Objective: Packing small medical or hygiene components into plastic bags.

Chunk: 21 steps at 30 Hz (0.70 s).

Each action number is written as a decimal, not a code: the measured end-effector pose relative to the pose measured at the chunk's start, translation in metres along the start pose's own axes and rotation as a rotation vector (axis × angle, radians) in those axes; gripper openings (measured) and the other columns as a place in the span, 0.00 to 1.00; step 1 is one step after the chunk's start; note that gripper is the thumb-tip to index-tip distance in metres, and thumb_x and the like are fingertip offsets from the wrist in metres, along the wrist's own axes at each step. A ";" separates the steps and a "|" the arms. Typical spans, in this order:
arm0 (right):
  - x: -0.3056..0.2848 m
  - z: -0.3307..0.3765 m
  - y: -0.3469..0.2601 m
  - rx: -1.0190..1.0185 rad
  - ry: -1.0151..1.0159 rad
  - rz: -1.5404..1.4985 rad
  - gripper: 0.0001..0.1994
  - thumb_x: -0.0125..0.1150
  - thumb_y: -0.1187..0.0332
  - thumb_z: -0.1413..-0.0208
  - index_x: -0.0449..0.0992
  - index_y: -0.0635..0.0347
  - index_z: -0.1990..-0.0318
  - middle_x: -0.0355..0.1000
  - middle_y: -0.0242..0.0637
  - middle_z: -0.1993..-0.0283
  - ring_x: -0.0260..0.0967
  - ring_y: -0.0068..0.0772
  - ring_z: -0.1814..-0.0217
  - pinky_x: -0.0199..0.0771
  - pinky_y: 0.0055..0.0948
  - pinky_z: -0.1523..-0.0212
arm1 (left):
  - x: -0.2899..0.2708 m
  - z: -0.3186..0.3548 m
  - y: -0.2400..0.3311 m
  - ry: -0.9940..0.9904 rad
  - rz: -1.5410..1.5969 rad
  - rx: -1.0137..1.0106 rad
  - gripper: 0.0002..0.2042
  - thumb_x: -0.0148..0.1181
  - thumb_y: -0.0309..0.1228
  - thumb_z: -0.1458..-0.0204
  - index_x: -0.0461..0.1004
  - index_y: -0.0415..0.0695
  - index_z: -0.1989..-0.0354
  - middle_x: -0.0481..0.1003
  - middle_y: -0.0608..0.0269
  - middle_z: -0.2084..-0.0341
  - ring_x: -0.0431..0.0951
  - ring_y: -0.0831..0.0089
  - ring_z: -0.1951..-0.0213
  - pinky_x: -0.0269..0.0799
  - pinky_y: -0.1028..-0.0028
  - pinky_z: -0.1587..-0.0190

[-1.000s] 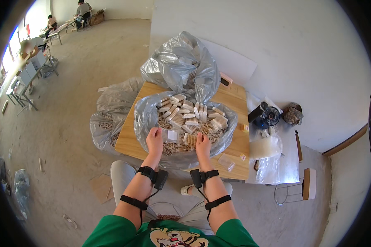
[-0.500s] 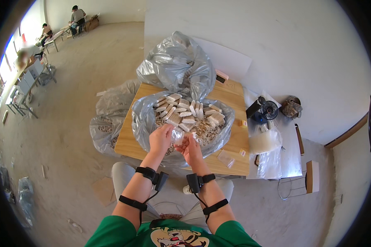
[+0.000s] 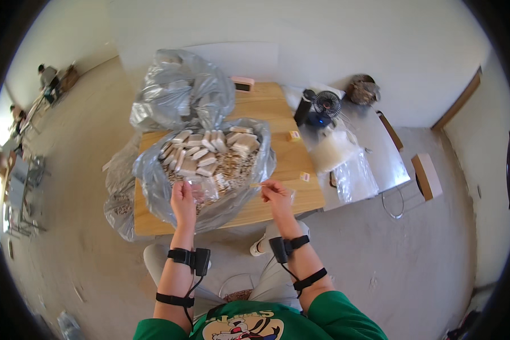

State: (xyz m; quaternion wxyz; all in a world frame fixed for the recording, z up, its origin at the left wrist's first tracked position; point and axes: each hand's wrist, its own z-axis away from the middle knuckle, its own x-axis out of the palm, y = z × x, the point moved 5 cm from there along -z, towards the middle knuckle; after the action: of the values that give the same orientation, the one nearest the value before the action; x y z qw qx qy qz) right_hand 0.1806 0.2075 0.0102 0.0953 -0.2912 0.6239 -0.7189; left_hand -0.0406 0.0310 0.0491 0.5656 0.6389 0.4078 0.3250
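Note:
A big grey plastic bag lies open on the wooden table, filled with loose cotton swabs and several clear-wrapped packs of swabs heaped at its far side. Over the near left part of the bag, my left hand pinches a small clear plastic pouch. My right hand is past the bag's right rim, above the table, its thumb and fingers closed on a thin pale stick that looks like a cotton swab.
Another full grey bag stands behind, near a pink box-shaped device. Small yellow boxes dot the wooden table. To the right, a metal table carries a black fan and clear plastic bags. People sit far left.
My hands have moved apart: the right has drawn away to the right with the thin stick, while the left keeps the pouch. The view has swung to the right.

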 end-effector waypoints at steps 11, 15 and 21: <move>-0.204 -0.014 0.010 -0.006 0.505 0.118 0.03 0.58 0.75 0.48 0.73 0.64 0.67 0.72 0.32 0.72 0.69 0.22 0.74 0.68 0.19 0.72 | 0.227 0.073 -0.063 -0.536 0.144 -0.384 0.09 0.45 0.33 0.41 0.67 0.40 0.66 0.74 0.56 0.75 0.77 0.69 0.77 0.73 0.73 0.77; -0.216 -0.047 0.023 0.044 0.503 0.310 0.03 0.58 0.75 0.48 0.72 0.63 0.67 0.71 0.31 0.74 0.68 0.21 0.75 0.67 0.19 0.75 | 0.252 0.065 -0.097 -0.448 -0.309 -0.097 0.09 0.49 0.33 0.44 0.70 0.39 0.70 0.74 0.53 0.75 0.77 0.63 0.74 0.72 0.68 0.73; -0.224 -0.080 0.041 0.084 0.520 0.594 0.06 0.59 0.70 0.51 0.75 0.61 0.67 0.75 0.43 0.71 0.73 0.34 0.72 0.71 0.31 0.70 | 0.267 0.064 -0.113 -0.429 -0.417 0.125 0.06 0.52 0.30 0.47 0.71 0.41 0.69 0.74 0.48 0.71 0.74 0.51 0.65 0.68 0.60 0.63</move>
State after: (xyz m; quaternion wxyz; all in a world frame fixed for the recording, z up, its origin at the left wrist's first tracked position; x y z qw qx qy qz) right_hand 0.3104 0.3790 -0.1007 0.1497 0.0979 0.6545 -0.7346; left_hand 0.1196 0.2426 -0.0845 0.6531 0.6289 0.4205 0.0337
